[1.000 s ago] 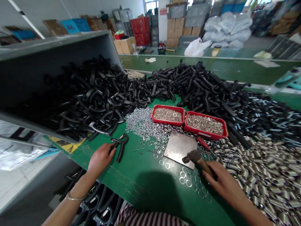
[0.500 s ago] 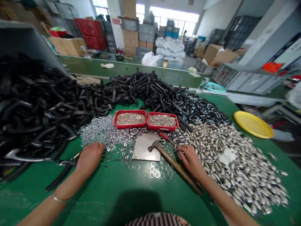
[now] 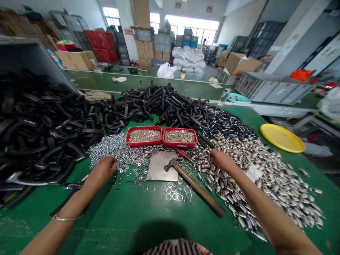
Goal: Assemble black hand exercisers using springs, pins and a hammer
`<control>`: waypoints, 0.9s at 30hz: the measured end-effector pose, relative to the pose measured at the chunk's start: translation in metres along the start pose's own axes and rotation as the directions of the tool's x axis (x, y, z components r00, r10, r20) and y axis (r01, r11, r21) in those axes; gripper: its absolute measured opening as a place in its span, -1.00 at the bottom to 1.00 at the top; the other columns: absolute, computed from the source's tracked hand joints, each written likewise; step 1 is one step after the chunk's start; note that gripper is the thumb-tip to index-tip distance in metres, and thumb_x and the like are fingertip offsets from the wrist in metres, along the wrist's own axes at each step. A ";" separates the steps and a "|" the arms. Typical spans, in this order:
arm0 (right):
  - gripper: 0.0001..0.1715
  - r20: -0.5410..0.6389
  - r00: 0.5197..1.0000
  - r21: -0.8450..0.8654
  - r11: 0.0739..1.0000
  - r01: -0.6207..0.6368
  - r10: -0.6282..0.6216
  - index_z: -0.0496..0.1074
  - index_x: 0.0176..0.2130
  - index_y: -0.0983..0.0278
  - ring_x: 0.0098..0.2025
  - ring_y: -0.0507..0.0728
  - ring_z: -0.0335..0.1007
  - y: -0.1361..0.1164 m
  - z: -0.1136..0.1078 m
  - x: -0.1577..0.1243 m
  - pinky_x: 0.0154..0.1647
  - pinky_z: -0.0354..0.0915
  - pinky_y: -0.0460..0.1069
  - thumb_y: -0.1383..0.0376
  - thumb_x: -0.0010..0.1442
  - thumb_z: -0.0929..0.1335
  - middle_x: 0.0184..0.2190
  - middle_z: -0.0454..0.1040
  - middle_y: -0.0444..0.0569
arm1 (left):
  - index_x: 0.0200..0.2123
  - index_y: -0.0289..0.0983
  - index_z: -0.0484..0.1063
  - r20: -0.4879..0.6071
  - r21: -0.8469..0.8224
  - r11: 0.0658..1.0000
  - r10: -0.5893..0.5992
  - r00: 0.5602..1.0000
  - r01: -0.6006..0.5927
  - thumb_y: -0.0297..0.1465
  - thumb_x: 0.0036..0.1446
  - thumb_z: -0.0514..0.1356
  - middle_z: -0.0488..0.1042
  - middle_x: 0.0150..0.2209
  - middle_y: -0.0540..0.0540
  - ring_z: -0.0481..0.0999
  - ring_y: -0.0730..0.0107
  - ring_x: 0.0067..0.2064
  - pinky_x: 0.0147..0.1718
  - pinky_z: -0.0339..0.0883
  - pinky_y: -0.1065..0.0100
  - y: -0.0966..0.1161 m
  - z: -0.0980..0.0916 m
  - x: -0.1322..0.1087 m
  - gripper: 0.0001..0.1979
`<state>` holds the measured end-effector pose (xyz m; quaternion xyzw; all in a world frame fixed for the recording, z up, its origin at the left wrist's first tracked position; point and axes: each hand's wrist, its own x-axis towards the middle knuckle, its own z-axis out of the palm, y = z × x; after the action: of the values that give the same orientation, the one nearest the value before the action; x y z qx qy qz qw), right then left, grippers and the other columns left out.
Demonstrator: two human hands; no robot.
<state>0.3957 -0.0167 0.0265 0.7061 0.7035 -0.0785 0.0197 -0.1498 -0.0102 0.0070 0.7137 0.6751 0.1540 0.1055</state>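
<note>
My left hand (image 3: 102, 171) hovers at the near edge of a pile of small silvery nuts or washers (image 3: 114, 145). Its fingers are curled together, and whatever they hold is hidden. My right hand (image 3: 224, 162) reaches into a heap of shiny metal sleeves (image 3: 276, 187), fingertips bunched downward among the pieces; I cannot see what they grip. Between the hands lies a claw hammer (image 3: 200, 189), its head on a flat metal plate (image 3: 159, 168). Flat rings (image 3: 174, 196) are scattered in front of the plate. A red-handled tool (image 3: 182, 153) rests by its upper right corner.
Two red trays (image 3: 143, 143) of small metal parts stand behind the plate. Black curved handles (image 3: 164, 102) are heaped at the back and left, with dark-headed bolts (image 3: 228, 124) beside them. A yellow plate (image 3: 283, 138) lies far right. Behind runs a green bench (image 3: 148, 79) with a grey crate (image 3: 276, 88).
My right hand has moved forward and right, from beside the hammer handle into the metal sleeves. My left hand stays by the small nuts or washers, its fingers turned slightly. The view has shifted a little.
</note>
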 end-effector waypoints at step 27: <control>-0.59 0.092 0.979 0.990 -0.088 -0.110 -0.183 0.41 -0.10 0.23 -0.57 -0.06 -0.03 -0.126 -0.006 0.026 -0.61 0.05 -0.14 -0.03 0.28 0.34 -0.49 0.26 -0.20 | -0.10 -0.23 0.38 0.036 -0.915 0.402 0.063 0.997 0.008 -0.28 0.24 0.13 0.53 -0.30 -0.04 0.57 0.40 -0.36 -0.27 0.46 0.31 0.165 0.104 0.033 -0.79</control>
<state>0.2704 0.0111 0.0390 0.4589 0.4294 -0.6418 -0.4396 0.0426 0.0180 -0.0283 0.5557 0.4655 0.4764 0.4976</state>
